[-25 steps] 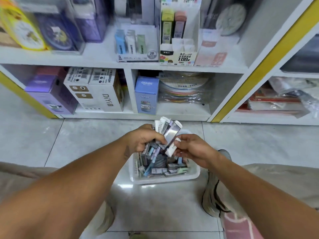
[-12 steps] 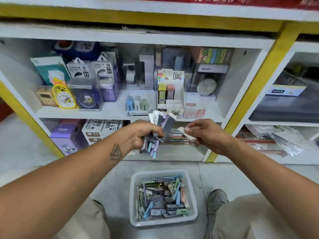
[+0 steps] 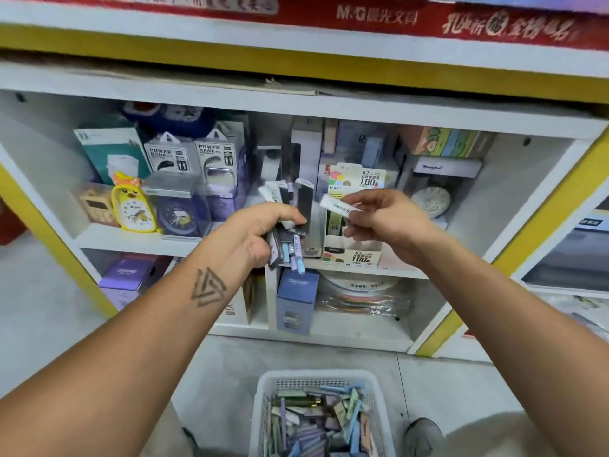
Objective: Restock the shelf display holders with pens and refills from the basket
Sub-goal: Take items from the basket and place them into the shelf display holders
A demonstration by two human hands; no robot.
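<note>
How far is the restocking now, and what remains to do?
Early stage, it seems. Done: a batch is out of the basket. In hand: the left hand grips a bundle of refill packs, and the right hand pinches a single white pack in front of the display holder. Left: that pack is not yet placed, and the basket is full of packs.

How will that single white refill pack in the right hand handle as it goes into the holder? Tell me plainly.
The white refill pack probably weighs little: the right hand pinches it by one end alone and it juts out level. It looks stiff, since the free end shows no droop. Being flat, it seems unlikely to roll, though its surface may be slippery under the fingers.
</note>
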